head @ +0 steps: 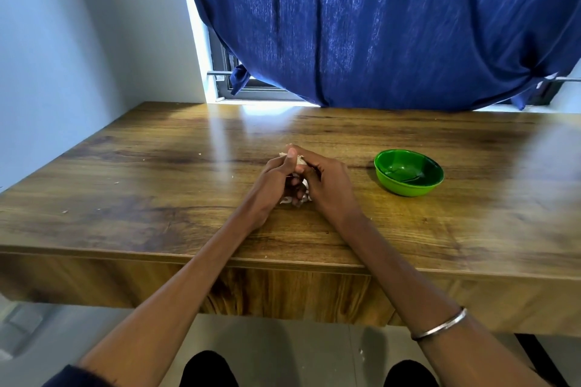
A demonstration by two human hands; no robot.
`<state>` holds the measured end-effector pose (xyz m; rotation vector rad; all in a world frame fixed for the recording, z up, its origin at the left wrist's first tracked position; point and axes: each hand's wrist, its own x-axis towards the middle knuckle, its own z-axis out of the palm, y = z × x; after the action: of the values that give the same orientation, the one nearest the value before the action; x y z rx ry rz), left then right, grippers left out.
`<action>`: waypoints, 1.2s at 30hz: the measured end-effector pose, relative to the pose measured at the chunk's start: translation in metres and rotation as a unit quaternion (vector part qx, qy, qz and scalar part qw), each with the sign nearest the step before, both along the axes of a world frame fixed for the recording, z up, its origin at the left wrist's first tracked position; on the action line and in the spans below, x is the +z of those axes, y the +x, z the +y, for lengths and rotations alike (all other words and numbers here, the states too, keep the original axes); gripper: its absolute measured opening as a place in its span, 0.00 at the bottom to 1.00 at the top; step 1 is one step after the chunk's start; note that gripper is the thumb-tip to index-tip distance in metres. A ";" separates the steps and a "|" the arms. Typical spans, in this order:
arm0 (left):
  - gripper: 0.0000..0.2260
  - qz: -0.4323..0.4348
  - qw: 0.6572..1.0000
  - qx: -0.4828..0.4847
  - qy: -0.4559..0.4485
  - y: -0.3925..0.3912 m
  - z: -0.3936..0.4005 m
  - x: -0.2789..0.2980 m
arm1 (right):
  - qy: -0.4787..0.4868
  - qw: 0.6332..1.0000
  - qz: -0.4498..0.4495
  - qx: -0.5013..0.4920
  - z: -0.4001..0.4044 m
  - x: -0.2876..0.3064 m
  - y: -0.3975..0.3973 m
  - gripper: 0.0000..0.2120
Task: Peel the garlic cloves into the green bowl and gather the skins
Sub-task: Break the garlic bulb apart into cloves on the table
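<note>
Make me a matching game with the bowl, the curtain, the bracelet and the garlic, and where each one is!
Things:
1. bowl
2. curtain
3. bracelet
4. garlic

Places:
A. hanging over the window behind the table
B. held between both hands
C. on the right forearm
D. on the table, right of the hands

Pairs: 1-D, 2-A, 3-C, 4-B. The left hand and right hand both grip the garlic, with a few skins under them.
</note>
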<state>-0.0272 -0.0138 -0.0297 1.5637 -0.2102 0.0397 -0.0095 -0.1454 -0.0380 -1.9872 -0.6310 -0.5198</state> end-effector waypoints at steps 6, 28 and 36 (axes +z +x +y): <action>0.23 0.003 0.997 0.069 0.036 -0.001 -0.006 -0.001 | -0.030 0.999 -0.018 -0.023 0.007 0.001 -0.001 0.17; 0.24 -0.025 0.996 0.082 0.020 -0.002 -0.004 0.000 | 0.000 0.999 0.051 -0.010 0.004 0.000 0.000 0.18; 0.23 -0.046 0.995 0.070 0.054 -0.004 -0.004 -0.001 | 0.076 0.995 0.062 0.009 0.004 0.007 -0.007 0.14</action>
<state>-0.0311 -0.0173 -0.0306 1.6833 -0.1770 0.2150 -0.0161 -0.1416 -0.0315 -1.8523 -0.5164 -0.4171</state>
